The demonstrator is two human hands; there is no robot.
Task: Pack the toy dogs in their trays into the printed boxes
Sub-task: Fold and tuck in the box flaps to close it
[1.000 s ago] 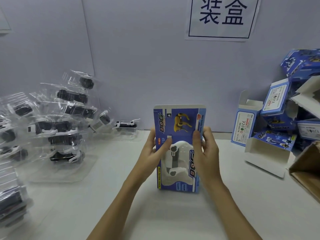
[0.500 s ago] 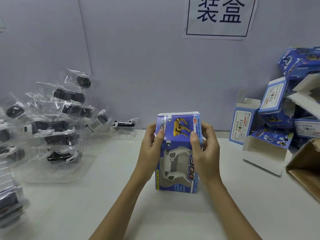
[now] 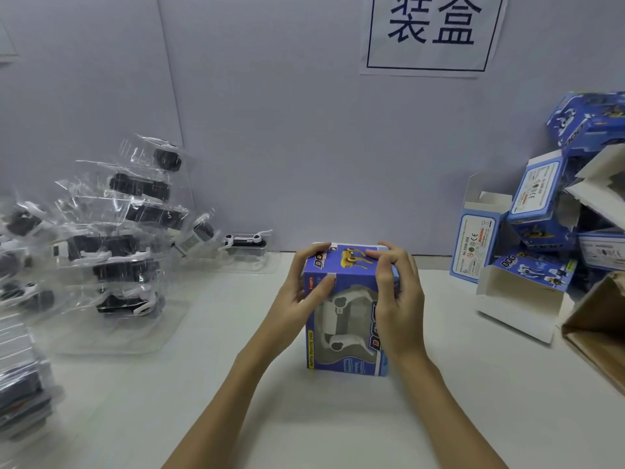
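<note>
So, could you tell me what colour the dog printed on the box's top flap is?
Yellow, on the blue box; the head view shows it.

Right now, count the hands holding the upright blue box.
2: the left hand grips the blue box at its top left corner, and the right hand grips its top right corner. None hidden.

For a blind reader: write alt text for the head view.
Both hands, left hand and right hand, press the top flap of an upright blue toy-dog box shut on a white table. Bagged toy dogs in trays pile left; open boxes right.
</note>
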